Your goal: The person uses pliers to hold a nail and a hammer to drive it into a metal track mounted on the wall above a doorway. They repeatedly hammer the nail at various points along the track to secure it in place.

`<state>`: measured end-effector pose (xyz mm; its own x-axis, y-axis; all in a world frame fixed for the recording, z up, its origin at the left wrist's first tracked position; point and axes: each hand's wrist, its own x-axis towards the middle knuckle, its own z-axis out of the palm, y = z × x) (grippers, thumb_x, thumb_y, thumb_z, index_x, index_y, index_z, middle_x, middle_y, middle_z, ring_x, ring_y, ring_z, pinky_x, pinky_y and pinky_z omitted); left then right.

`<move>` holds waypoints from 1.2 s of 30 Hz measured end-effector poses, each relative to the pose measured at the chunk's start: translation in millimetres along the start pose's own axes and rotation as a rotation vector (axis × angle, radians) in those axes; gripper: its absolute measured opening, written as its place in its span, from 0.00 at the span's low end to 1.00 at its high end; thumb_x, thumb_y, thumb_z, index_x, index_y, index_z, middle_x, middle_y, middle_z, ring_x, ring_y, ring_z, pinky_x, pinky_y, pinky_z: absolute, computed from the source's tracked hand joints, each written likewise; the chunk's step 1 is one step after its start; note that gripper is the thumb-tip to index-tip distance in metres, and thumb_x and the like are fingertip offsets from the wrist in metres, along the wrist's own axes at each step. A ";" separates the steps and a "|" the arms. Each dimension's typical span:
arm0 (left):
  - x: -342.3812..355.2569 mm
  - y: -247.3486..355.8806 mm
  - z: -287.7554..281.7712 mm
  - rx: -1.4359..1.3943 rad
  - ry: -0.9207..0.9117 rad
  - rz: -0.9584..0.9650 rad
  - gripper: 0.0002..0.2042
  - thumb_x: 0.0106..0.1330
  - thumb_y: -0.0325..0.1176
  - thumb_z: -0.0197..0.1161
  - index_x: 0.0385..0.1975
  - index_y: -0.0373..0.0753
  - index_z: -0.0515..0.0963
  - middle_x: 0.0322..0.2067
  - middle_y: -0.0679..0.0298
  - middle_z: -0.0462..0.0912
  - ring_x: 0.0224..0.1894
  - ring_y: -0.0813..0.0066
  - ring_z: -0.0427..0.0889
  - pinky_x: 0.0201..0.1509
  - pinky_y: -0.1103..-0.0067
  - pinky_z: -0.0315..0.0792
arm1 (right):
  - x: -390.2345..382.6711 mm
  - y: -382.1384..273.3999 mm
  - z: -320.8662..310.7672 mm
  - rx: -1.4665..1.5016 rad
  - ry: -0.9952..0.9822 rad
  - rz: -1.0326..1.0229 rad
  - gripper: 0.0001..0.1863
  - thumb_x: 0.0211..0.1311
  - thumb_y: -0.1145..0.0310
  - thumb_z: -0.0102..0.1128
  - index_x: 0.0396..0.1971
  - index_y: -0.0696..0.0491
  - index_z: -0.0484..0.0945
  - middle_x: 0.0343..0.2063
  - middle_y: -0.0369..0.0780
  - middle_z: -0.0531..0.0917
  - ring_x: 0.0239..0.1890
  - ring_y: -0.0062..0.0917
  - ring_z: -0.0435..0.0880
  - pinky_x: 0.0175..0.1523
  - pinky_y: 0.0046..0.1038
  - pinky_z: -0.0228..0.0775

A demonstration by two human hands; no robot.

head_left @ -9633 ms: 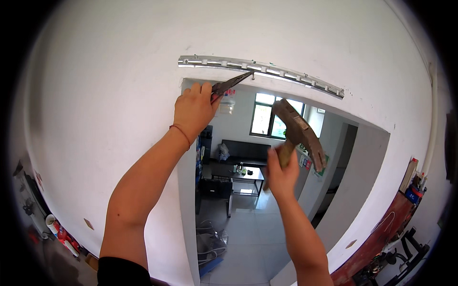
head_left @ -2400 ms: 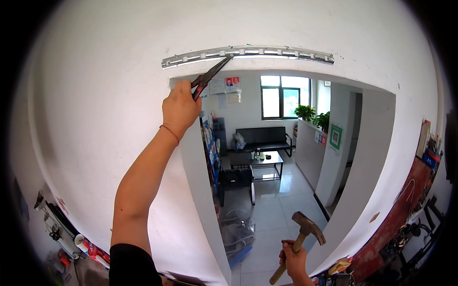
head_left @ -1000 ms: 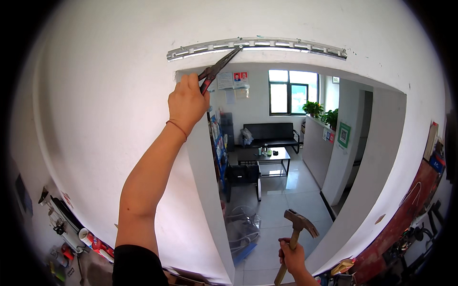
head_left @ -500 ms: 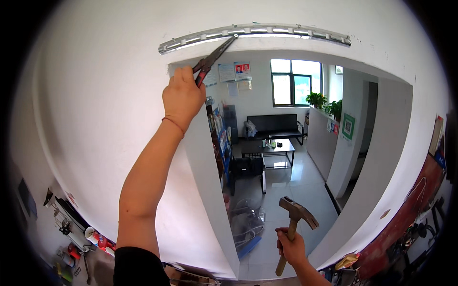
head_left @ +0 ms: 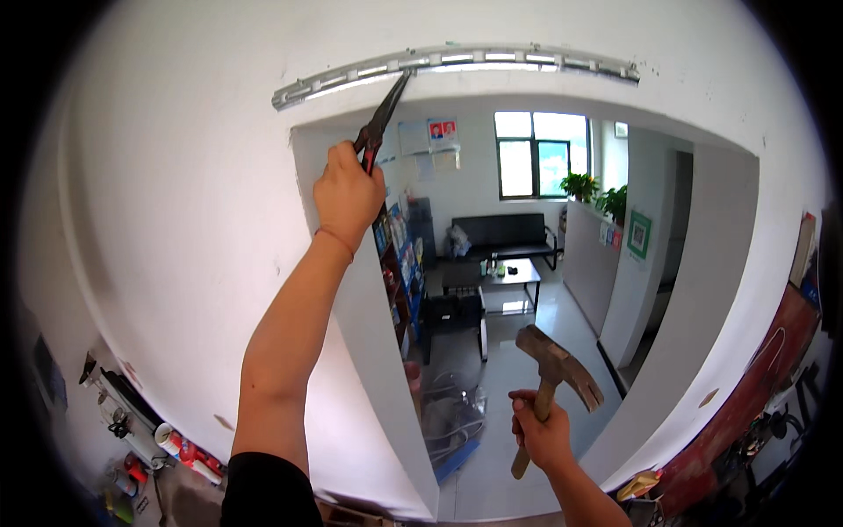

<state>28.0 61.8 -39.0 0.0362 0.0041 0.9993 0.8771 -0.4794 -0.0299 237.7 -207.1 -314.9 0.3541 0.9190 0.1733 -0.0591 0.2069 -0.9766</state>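
High on the white wall, a slotted metal strip (head_left: 492,59) runs above a doorway. My left hand (head_left: 347,193) is raised at the doorway's upper left corner, closed on long-nose pliers (head_left: 380,123) with red-and-black handles. The pliers' tips reach the strip's lower edge left of centre, apparently at a small fastener too tiny to make out. Low in the doorway, my right hand (head_left: 540,432) grips the wooden handle of a claw hammer (head_left: 556,360), held upright with its worn head on top, well below the strip.
Through the doorway are a black sofa (head_left: 500,233), a low table (head_left: 505,270), a chair (head_left: 452,316), plants on a partition (head_left: 584,255) and plastic sheeting (head_left: 452,413) on the floor. Cluttered tools (head_left: 132,422) line the lower left; a red board (head_left: 738,395) leans at right.
The hammer was up near the strip earliest, then dropped low; over the last second it has risen somewhat. The pliers stay at the strip, angled a little steeper now, as the view shifts.
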 end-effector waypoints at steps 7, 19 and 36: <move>1.1 7.0 3.8 -0.011 0.016 -0.004 0.21 0.57 0.35 0.70 0.44 0.37 0.68 0.40 0.54 0.76 0.37 0.52 0.84 0.35 0.62 0.80 | 12.4 -5.8 -3.2 -0.040 0.020 -0.079 0.14 0.75 0.63 0.61 0.48 0.58 0.82 0.22 0.33 0.79 0.21 0.13 0.75 0.25 0.20 0.67; 7.0 13.8 -18.7 0.028 -0.044 0.017 0.20 0.58 0.34 0.70 0.44 0.36 0.67 0.40 0.53 0.78 0.33 0.50 0.84 0.34 0.62 0.79 | 7.1 3.7 11.4 -0.058 -0.065 -0.016 0.12 0.74 0.65 0.61 0.47 0.59 0.81 0.22 0.34 0.78 0.21 0.16 0.75 0.24 0.21 0.67; 4.4 0.8 -23.8 0.083 -0.014 0.110 0.18 0.58 0.35 0.69 0.40 0.36 0.67 0.35 0.54 0.75 0.30 0.55 0.84 0.30 0.66 0.80 | -1.9 -21.4 11.8 -0.108 -0.013 -0.189 0.12 0.74 0.63 0.61 0.47 0.57 0.81 0.21 0.32 0.78 0.21 0.12 0.73 0.25 0.20 0.66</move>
<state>17.4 40.6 -34.1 0.1400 -0.0321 0.9896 0.9040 -0.4037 -0.1410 227.4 -209.2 -292.8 0.3375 0.8715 0.3559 0.1084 0.3396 -0.9343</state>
